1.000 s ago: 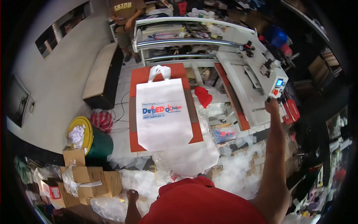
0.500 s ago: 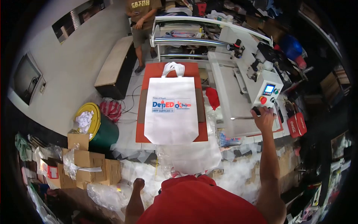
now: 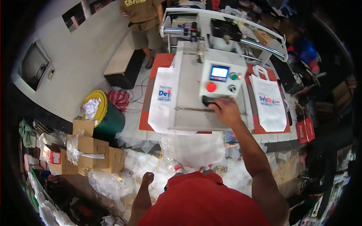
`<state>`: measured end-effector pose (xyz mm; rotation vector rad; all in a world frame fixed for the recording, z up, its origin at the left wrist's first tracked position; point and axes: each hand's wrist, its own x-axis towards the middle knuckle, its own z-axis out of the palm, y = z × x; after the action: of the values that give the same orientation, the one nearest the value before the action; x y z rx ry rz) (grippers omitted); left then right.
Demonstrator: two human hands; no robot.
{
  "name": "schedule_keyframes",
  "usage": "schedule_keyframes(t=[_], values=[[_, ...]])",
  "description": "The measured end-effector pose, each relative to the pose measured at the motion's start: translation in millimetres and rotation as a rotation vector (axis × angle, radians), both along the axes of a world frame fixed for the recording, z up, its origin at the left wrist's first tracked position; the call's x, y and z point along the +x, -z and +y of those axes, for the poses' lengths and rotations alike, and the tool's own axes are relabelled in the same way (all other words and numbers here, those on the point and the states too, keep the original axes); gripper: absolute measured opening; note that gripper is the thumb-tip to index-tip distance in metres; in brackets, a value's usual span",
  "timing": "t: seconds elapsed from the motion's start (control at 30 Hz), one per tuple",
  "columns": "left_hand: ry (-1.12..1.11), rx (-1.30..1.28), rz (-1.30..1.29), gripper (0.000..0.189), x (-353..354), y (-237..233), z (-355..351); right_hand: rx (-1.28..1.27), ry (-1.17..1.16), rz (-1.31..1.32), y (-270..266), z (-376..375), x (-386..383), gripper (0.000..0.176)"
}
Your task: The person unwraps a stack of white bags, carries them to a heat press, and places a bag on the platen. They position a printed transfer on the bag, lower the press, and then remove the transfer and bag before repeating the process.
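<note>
My right hand (image 3: pixel 226 112) is closed around the black handle (image 3: pixel 207 101) of a heat press (image 3: pixel 188 122), just below its control box (image 3: pixel 233 67) with a lit screen and red knob. The press's flat head hangs over the left red-orange platen (image 3: pixel 148 126) and hides the right part of a white tote bag (image 3: pixel 160 115) with blue lettering. A second printed tote bag (image 3: pixel 269 116) lies on the right platen (image 3: pixel 281 130). Low at my left side, my left hand (image 3: pixel 148 177) is loosely closed, away from the press, with nothing visible in it.
A metal rail (image 3: pixel 260 47) carries the press across the back. Another person (image 3: pixel 145 22) stands behind at the left. A green bin (image 3: pixel 114 118) with a yellow rim, cardboard boxes (image 3: pixel 90 154) and plastic wrap (image 3: pixel 109 184) are on the left. White material (image 3: pixel 196 150) hangs before me.
The press head has slid left along its rail, over the left tote bag, with my right hand on its handle. The right platen and its bag have come into view.
</note>
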<state>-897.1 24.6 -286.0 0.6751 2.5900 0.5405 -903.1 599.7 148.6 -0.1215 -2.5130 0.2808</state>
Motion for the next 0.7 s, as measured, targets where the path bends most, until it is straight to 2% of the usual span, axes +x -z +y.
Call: schedule_keyframes(t=[0.03, 0.07, 0.1, 0.17, 0.2, 0.27, 0.3, 0.37, 0.43, 0.47, 0.5, 0.57, 0.6, 0.63, 0.67, 0.7], values=[[-0.543, 0.078, -0.434, 0.014, 11.7, -11.6, 5.3, -0.003, -0.055, 0.022, 1.6, -6.1, -5.5, 0.025], [-0.521, 0.015, -0.460, 0.024, 19.4, -13.7, 1.7, -0.006, -0.106, 0.046, 2.1, -10.7, -9.9, 0.024], [-0.504, 0.011, -0.462, 0.024, 27.6, -15.2, 1.3, -0.028, -0.147, 0.014, 1.8, -13.3, -13.1, 0.024], [-0.738, 0.065, -0.635, 0.018, 48.3, -46.6, 5.4, -0.054, -0.164, -0.023, 1.4, -17.6, -18.8, 0.025], [-0.722, 0.056, -0.638, 0.018, 54.7, -46.2, 8.4, -0.037, -0.221, -0.016, -0.1, -20.1, -22.4, 0.025], [-0.885, 0.238, -0.594, 0.018, 78.5, -48.7, 6.0, -0.028, -0.289, -0.017, -5.6, -18.6, -16.1, 0.026], [-0.818, 0.163, -0.625, 0.018, 84.5, -51.8, 4.4, -0.095, -0.326, 0.039, -9.1, -19.1, -9.7, 0.026], [-0.873, 0.117, -0.609, 0.017, 104.7, -53.8, 10.0, -0.177, -0.397, 0.082, -16.4, -15.5, 6.9, 0.027], [-0.929, 0.189, -0.560, 0.016, 127.1, -54.5, 18.6, -0.238, -0.339, 0.053, -16.7, 3.0, 36.0, 0.026], [-0.995, 0.184, -0.532, 0.016, 141.4, -62.6, 30.9, -0.422, -0.319, 0.070, -5.3, 19.3, 48.6, 0.021], [-1.059, 0.182, -0.499, 0.016, 149.9, -70.4, 44.5, -0.499, -0.285, 0.172, 3.7, 36.6, 61.1, 0.016], [-1.112, 0.169, -0.488, 0.017, 177.9, -90.1, 77.5, -0.688, -0.081, 0.209, 35.4, 77.5, 88.4, 0.014], [-1.122, 0.263, -0.471, 0.017, 194.0, -86.7, 86.1, -0.779, 0.021, 0.200, 68.4, 94.3, 94.8, 0.014], [-1.127, 0.353, -0.452, 0.016, 211.5, -87.6, 92.6, -0.801, 0.014, 0.181, 107.8, 98.2, 96.1, 0.014], [-1.141, 0.317, -0.465, 0.018, 231.2, -91.7, 106.2, -0.842, 0.118, 0.055, 152.4, 100.8, 98.3, 0.017], [-1.062, 0.212, -0.441, 0.019, 255.3, -76.8, 107.2, -0.873, 0.220, -0.068, 190.7, 103.0, 99.3, 0.022]])
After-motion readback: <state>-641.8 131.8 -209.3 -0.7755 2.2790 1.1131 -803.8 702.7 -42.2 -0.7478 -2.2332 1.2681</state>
